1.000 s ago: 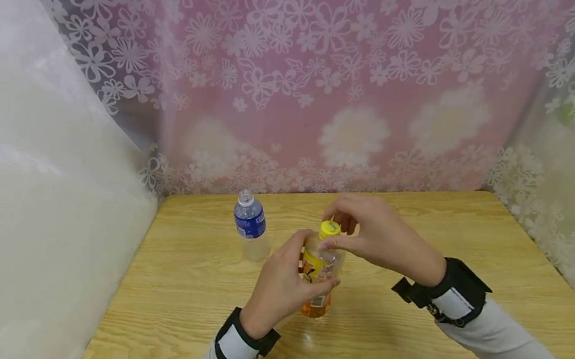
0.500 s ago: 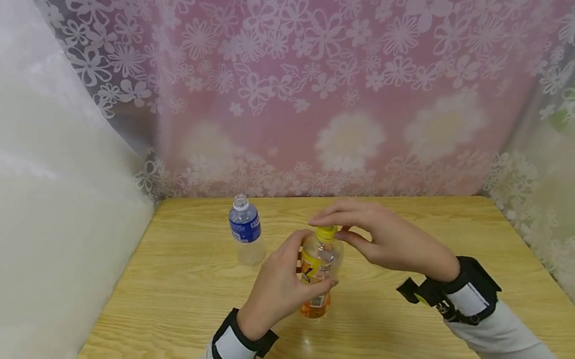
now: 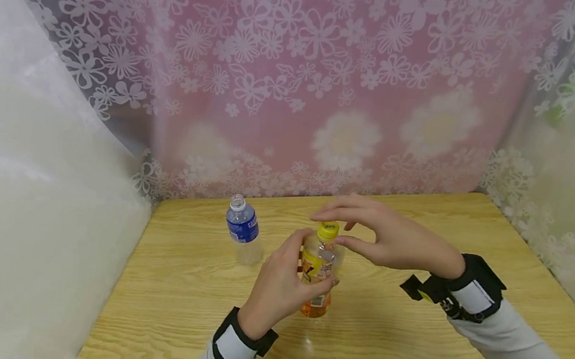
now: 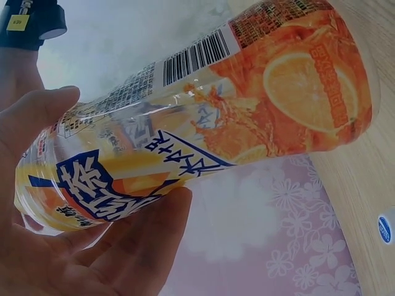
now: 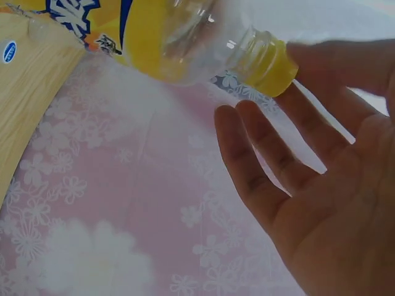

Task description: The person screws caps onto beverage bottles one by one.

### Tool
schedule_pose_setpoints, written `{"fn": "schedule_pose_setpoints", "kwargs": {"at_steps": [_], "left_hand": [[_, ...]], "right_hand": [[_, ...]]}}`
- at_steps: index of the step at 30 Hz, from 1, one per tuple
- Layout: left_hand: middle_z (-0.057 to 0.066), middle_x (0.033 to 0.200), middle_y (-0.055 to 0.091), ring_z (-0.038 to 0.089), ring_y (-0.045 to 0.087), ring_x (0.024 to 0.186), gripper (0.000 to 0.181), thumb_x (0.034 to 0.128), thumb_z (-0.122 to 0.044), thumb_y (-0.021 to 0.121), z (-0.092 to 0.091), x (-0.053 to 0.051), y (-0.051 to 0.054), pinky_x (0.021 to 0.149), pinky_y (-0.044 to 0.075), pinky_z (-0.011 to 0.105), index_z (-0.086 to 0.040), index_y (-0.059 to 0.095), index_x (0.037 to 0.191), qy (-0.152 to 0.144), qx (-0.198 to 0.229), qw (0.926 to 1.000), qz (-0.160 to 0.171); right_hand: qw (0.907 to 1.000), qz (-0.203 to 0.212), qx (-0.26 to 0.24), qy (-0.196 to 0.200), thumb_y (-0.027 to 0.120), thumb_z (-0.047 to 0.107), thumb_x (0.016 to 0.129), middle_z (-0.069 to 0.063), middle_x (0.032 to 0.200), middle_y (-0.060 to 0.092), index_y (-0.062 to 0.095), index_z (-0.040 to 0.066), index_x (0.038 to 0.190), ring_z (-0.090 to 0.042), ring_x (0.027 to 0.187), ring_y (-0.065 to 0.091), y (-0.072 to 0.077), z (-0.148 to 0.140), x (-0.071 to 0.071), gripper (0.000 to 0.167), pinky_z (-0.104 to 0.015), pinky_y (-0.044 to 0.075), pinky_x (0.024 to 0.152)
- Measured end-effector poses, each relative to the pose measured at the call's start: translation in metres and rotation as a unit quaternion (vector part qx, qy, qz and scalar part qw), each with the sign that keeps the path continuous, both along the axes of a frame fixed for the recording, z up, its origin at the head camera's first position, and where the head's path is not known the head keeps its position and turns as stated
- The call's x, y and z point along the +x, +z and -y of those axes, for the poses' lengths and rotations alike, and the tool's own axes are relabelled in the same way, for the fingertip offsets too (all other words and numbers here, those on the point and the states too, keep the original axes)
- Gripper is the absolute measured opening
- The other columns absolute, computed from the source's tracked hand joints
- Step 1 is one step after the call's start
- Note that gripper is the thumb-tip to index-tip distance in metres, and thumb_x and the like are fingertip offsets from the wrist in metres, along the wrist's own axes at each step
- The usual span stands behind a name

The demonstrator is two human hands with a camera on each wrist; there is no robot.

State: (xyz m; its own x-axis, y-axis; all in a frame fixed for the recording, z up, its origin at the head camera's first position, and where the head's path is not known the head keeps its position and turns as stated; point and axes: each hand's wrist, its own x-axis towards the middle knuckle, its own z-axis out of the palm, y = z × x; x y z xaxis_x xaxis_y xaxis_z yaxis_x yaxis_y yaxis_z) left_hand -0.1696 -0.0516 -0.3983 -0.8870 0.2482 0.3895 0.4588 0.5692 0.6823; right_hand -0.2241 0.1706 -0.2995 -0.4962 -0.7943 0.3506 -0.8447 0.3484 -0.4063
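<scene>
An upright bottle (image 3: 321, 267) of orange drink stands on the table, its yellow cap (image 3: 328, 231) on the neck. My left hand (image 3: 280, 286) grips the bottle's body, thumb in front and fingers around the far side; in the left wrist view the same hand (image 4: 92, 253) holds the labelled bottle (image 4: 216, 117). My right hand (image 3: 383, 233) is at the cap, thumb at its right side and extended fingers reaching behind and above it. In the right wrist view the right hand (image 5: 333, 166) has its fingers spread, with thumb and index finger beside the cap (image 5: 271, 68).
Left of the held bottle, a clear bottle (image 3: 242, 225) with a blue label and an uncapped mouth stands on the wooden table (image 3: 169, 309). A pink flowered curtain (image 3: 275, 100) hangs behind, with pale sheets at both sides.
My right hand went from beside the cap to fingers over it, then its fingers lifted and spread, showing the cap's top. The left hand keeps its grip. The view shifted slightly.
</scene>
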Motion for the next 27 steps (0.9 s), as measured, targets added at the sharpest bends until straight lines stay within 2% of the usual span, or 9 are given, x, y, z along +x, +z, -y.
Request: {"fn": "schedule_pose_setpoints", "kwargs": {"at_steps": [2, 7, 14, 17, 22, 25, 27], "left_hand": [[-0.002, 0.119, 0.063, 0.009, 0.066, 0.095, 0.077, 0.0814, -0.045, 0.084, 0.001, -0.001, 0.0, 0.07, 0.056, 0.02, -0.016, 0.046, 0.142, -0.001, 0.002, 1.0, 0.001], [-0.003, 0.115, 0.063, 0.008, 0.065, 0.089, 0.074, 0.0807, -0.044, 0.085, 0.004, -0.001, -0.002, 0.066, 0.054, 0.019, -0.017, 0.048, 0.139, 0.002, -0.005, 1.0, 0.001], [-0.003, 0.117, 0.064, 0.009, 0.066, 0.094, 0.074, 0.0812, -0.045, 0.085, 0.008, 0.001, -0.006, 0.07, 0.057, 0.021, -0.019, 0.048, 0.14, -0.009, 0.004, 0.9996, 0.025], [-0.002, 0.118, 0.064, 0.009, 0.066, 0.093, 0.076, 0.0822, -0.045, 0.084, 0.008, 0.002, -0.007, 0.069, 0.056, 0.021, -0.018, 0.047, 0.143, -0.004, 0.0, 0.9998, 0.02], [0.0, 0.117, 0.064, 0.01, 0.067, 0.091, 0.079, 0.0814, -0.05, 0.083, 0.004, 0.001, -0.01, 0.067, 0.055, 0.021, -0.015, 0.048, 0.144, 0.031, -0.026, 0.9989, -0.026], [0.002, 0.113, 0.065, 0.012, 0.069, 0.086, 0.082, 0.0809, -0.052, 0.082, 0.002, 0.0, -0.012, 0.062, 0.054, 0.021, -0.012, 0.048, 0.143, 0.06, -0.049, 0.9946, -0.07], [0.004, 0.112, 0.064, 0.013, 0.069, 0.081, 0.083, 0.0806, -0.053, 0.082, 0.003, -0.002, -0.013, 0.058, 0.053, 0.02, -0.011, 0.048, 0.144, 0.073, -0.063, 0.9906, -0.096]], "right_hand": [[1.0, -0.005, 0.003, 0.003, 0.069, 0.007, 0.097, 0.007, 0.141, 0.057, 0.063, 0.025, 0.138, -0.014, 0.124, 0.054, 0.001, 0.0, 0.0, 0.046, -0.036, 0.054, 0.092], [0.9991, -0.04, 0.004, -0.01, 0.071, 0.01, 0.096, 0.007, 0.128, 0.063, 0.069, 0.022, 0.129, -0.008, 0.101, 0.055, -0.002, 0.008, -0.001, 0.036, -0.03, 0.051, 0.078], [0.9974, -0.066, 0.016, -0.024, 0.075, 0.007, 0.091, 0.004, 0.113, 0.063, 0.072, 0.017, 0.121, -0.012, 0.095, 0.056, -0.005, 0.018, 0.0, 0.031, -0.032, 0.051, 0.079], [0.997, -0.058, 0.023, -0.047, 0.076, 0.013, 0.091, 0.004, 0.11, 0.064, 0.072, 0.015, 0.118, -0.009, 0.086, 0.055, -0.007, 0.019, 0.0, 0.027, -0.029, 0.05, 0.073], [0.9935, -0.051, 0.014, -0.101, 0.078, 0.022, 0.091, 0.005, 0.099, 0.065, 0.071, 0.014, 0.11, -0.006, 0.071, 0.048, -0.01, 0.022, 0.001, 0.022, -0.025, 0.044, 0.06], [0.9904, -0.062, -0.002, -0.124, 0.077, 0.025, 0.092, 0.004, 0.092, 0.064, 0.072, 0.013, 0.108, -0.008, 0.07, 0.048, -0.013, 0.026, 0.002, 0.021, -0.026, 0.043, 0.059], [0.9901, -0.066, -0.012, -0.124, 0.077, 0.027, 0.092, 0.004, 0.092, 0.064, 0.072, 0.013, 0.109, -0.009, 0.072, 0.052, -0.015, 0.027, 0.002, 0.022, -0.026, 0.045, 0.06]]}}
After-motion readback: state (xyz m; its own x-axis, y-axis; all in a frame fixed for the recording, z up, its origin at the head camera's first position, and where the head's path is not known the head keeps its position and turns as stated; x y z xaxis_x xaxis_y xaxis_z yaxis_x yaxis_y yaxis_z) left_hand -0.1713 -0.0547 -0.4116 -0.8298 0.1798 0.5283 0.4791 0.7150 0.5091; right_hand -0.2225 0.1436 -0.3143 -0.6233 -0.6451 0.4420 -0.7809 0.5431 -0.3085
